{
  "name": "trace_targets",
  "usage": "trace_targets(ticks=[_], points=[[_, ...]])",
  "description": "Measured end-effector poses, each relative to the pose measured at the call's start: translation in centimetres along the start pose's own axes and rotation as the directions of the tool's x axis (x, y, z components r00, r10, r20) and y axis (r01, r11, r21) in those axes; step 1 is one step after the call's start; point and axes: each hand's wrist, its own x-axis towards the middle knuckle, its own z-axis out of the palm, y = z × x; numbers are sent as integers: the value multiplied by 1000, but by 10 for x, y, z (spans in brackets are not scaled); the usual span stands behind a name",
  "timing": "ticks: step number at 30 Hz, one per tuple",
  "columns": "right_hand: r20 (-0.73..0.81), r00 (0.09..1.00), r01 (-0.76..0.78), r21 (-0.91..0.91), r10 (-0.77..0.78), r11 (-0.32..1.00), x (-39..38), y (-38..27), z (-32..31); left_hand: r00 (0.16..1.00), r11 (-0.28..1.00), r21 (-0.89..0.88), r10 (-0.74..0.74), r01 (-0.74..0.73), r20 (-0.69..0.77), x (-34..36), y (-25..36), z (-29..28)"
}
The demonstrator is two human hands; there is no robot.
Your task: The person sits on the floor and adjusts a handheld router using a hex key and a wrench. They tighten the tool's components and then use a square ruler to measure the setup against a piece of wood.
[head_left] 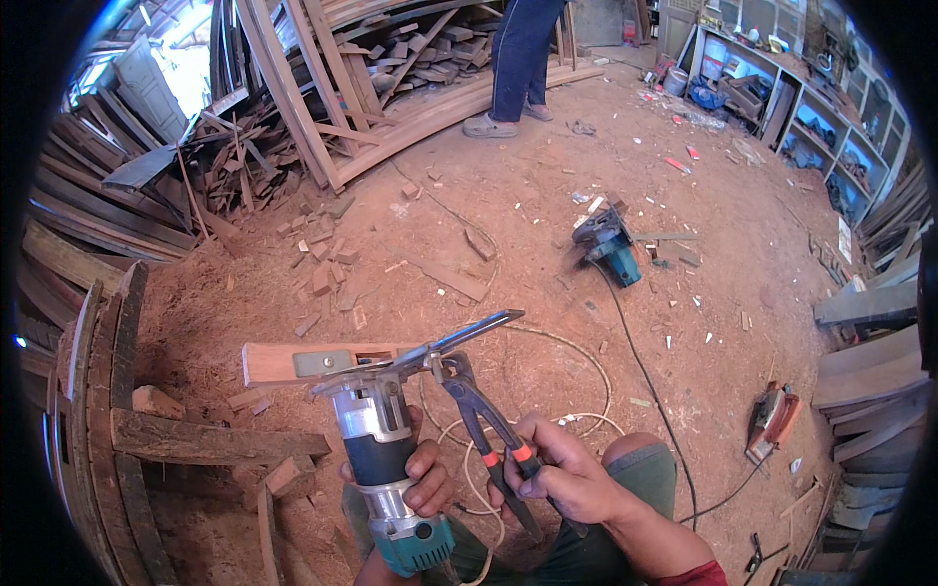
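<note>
In my left hand (430,477), fingers wrapped round its body, is a trim router (381,457) with a silver, black and teal housing, held with its base upward. A long flat metal plate (479,330) is fixed across the base. My right hand (565,479) grips a pair of pincers (473,408) by dark handles with orange bands. Their jaws are at the fitting beside the plate; whether they bite on it I cannot tell. Behind the router lies a wooden block (269,363) with a metal piece set in it.
A teal circular saw (616,256) rests on the dusty floor ahead, and a red power tool (775,425) lies to the right. Cables loop across the floor. A wooden frame (215,438) stands at my left. Further off are a standing person (518,63), stacked timber (440,54) and shelves (816,122).
</note>
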Motion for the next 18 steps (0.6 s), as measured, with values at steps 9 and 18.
trace_targets(ticks=[9,18], points=[[6,1000,2,-76,-2,997,-1,1,2,999,997,-68,-28,30,28,-2,0,-3],[-11,1000,10,14,-10,1000,-3,6,6,999,996,-78,-42,44,24,-3,0,-3]])
